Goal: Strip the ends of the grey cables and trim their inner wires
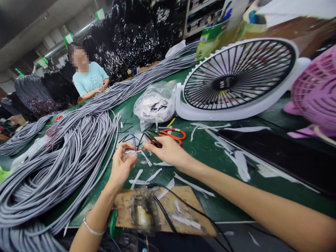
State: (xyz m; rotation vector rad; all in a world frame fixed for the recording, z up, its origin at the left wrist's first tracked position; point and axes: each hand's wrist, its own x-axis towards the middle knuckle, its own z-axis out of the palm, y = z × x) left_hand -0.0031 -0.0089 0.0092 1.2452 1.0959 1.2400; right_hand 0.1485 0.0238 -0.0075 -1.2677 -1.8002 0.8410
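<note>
Near the middle of the green table, my left hand pinches the end of a cable, from which thin coloured wires fan out. My right hand is closed around dark tweezers or small pliers, whose tip points toward those wires. The two hands are close together but apart. Short dark wire pieces lie just beyond my left hand. Orange-handled scissors rest behind my right hand. White strips are scattered around and under both hands.
A large grey cable bundle covers the left side. A clear bag, a white fan and a pink fan stand behind. Right: a black flat panel. In front: a wooden board. A person sits across.
</note>
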